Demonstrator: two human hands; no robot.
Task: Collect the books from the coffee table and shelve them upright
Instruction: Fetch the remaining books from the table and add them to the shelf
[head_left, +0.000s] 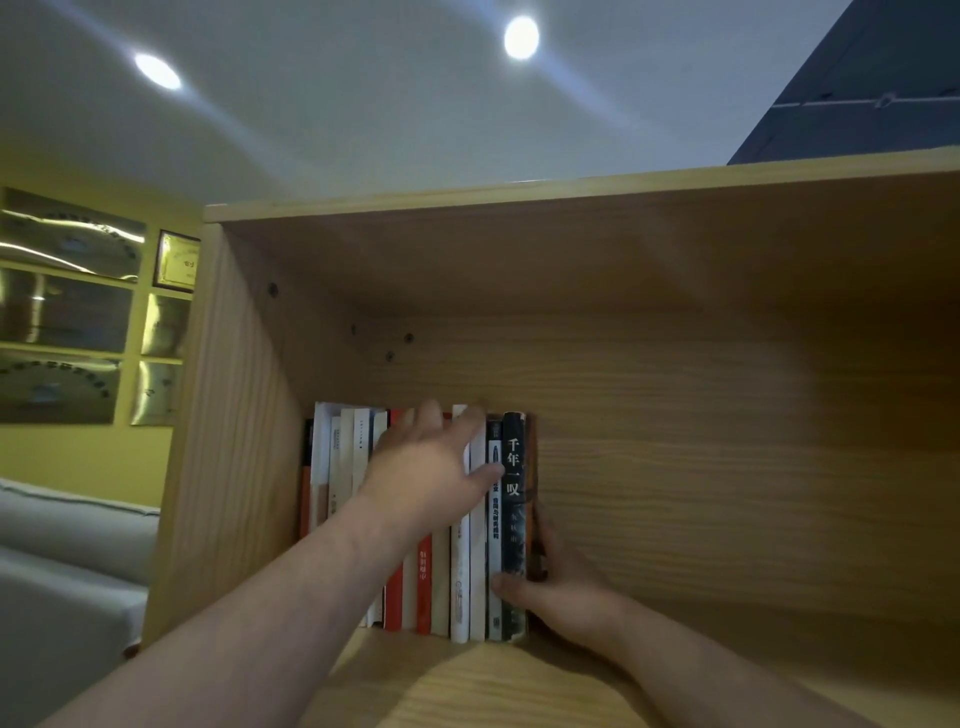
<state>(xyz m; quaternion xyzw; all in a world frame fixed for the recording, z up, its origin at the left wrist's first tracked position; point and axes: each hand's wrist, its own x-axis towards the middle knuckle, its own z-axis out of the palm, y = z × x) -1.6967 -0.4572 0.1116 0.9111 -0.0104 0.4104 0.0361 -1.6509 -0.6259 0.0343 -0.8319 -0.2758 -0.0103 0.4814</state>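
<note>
Your right hand is at the 5 o'clock side of the row of books, and it grips the black book, the last one at the right end: the thumb lies across the low part of its spine and the fingers go behind its far cover. Your left hand is open and holds nothing; its palm presses flat on the spines in the middle of the row, with the fingers reaching to 1 o'clock over the top of a white book. The books stand upright, touching each other, in the left part of the wooden shelf, against its left wall. To the right of the black book the shelf board is bare wood. Outside the shelf, at 9 o'clock, framed plaques hang on a yellow wall, and a grey sofa is below them
</note>
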